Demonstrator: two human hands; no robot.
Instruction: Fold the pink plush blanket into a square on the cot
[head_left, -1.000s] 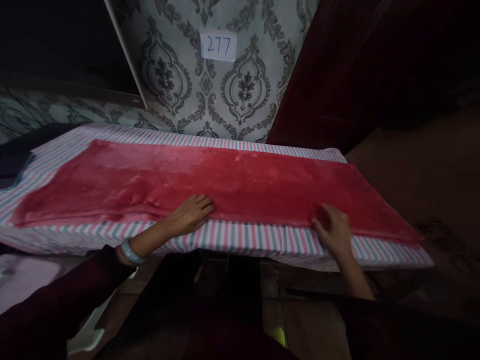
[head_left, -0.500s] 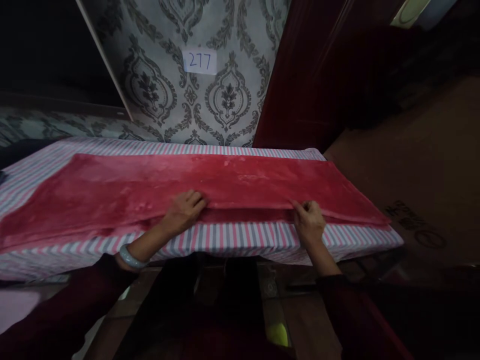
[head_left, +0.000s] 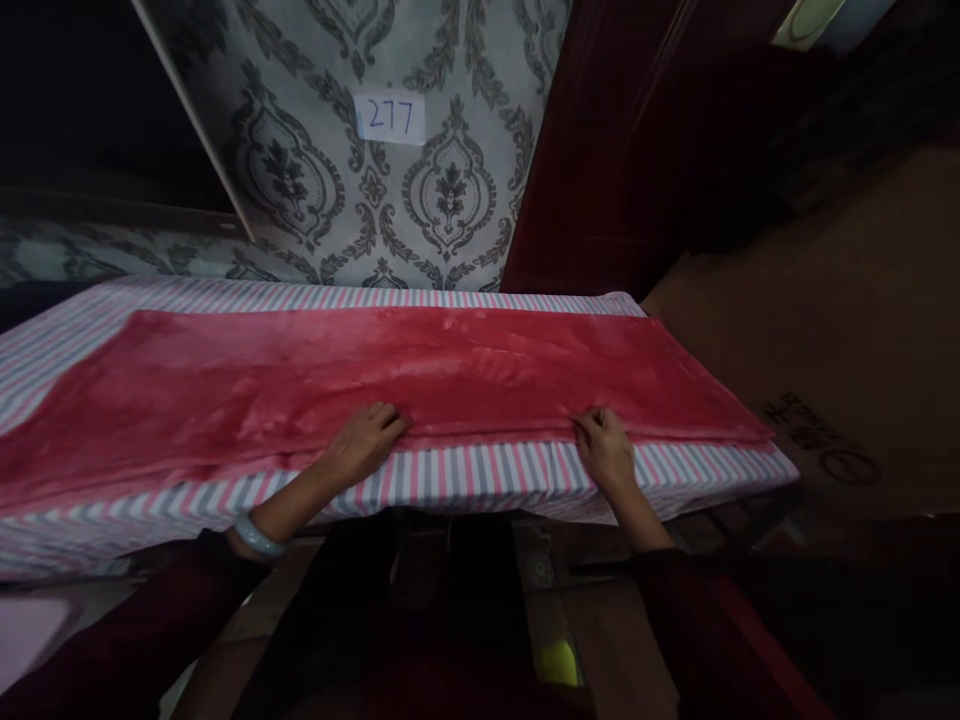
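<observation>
A long red plush cloth [head_left: 420,375], folded lengthwise, lies across a table covered with a pink, grey and white striped sheet [head_left: 465,475]. My left hand [head_left: 364,445] rests on the cloth's near edge with its fingers curled over the edge. My right hand [head_left: 606,448] is further right on the same edge, fingers pinched on the red cloth. A pale bangle [head_left: 255,535] circles my left wrist.
A damask-patterned panel with a paper label reading 277 [head_left: 390,117] leans behind the table. A dark red door or curtain [head_left: 600,150] stands at the back right. A brown cardboard box [head_left: 840,350] sits to the right of the table.
My right hand slid left along the cloth's near edge and closed on it. The left hand stayed near the middle. The camera view shifted right.
</observation>
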